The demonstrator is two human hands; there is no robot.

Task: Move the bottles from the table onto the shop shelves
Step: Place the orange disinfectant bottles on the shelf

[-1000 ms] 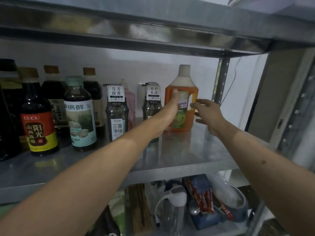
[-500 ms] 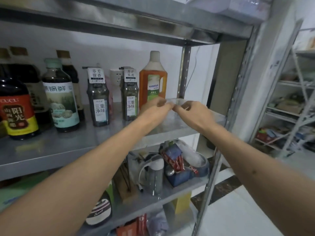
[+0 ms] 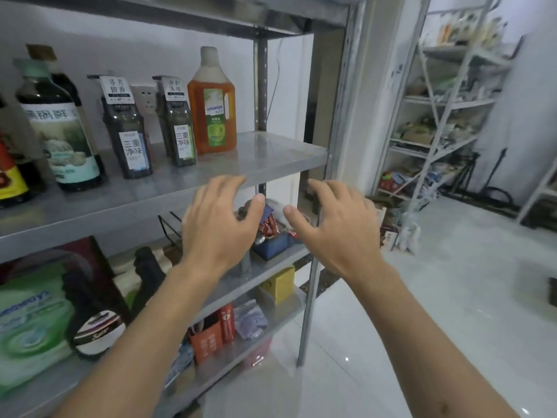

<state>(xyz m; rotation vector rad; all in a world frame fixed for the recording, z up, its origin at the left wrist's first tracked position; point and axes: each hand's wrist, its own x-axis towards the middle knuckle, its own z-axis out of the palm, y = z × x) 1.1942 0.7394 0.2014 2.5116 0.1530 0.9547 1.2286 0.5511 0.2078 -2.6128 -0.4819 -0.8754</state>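
Hands empty: left hand (image 3: 221, 227) and right hand (image 3: 334, 230) hover spread near the shelf (image 3: 280, 159) edge, likely because the orange bottle (image 3: 212, 104) already stands upright at 11 o'clock.

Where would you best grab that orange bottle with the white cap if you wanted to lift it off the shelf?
Probably around the flat-sided body of the orange bottle, just below its sloped shoulder, coming from the front right. It stands upright at the right end of the row, with bare shelf on that side, while a dark pump bottle crowds its left. The neck under the cap is narrow, a weaker grip.
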